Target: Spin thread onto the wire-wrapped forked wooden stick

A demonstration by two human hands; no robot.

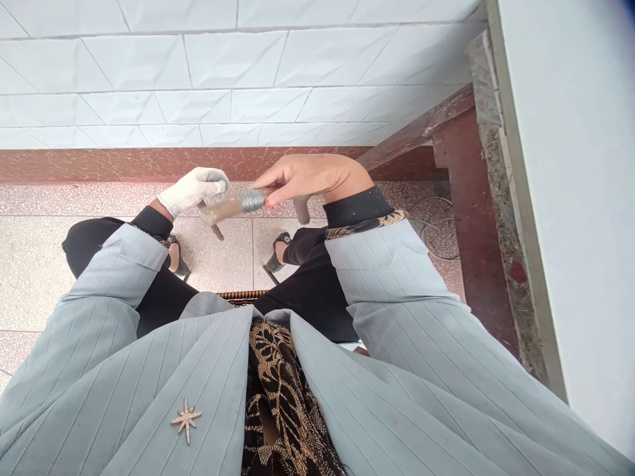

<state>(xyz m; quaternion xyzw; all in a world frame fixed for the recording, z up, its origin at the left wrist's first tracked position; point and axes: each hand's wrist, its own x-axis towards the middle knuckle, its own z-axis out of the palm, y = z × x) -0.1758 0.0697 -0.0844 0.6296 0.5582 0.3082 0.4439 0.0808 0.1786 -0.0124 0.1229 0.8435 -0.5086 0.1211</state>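
Observation:
In the head view, my right hand (315, 177) is bare and closed round the right part of a wooden winding stick (227, 210). The stick has short crosspieces at both ends, and a band of grey wire or thread (251, 199) is wound round its middle, just left of my fingers. My left hand (194, 190), in a white glove, is curled closed beside the stick's left end. Something thin and greyish may lie at its fingertips, but I cannot make it out. Both hands are held up over the floor in front of my knees.
A white tiled wall (238, 59) with a reddish skirting (124, 165) stands ahead. To the right are a dark red wooden frame (476, 231) and a pale panel (570, 165). A loop of cable (436, 254) lies on the speckled tile floor (34, 264) beside it.

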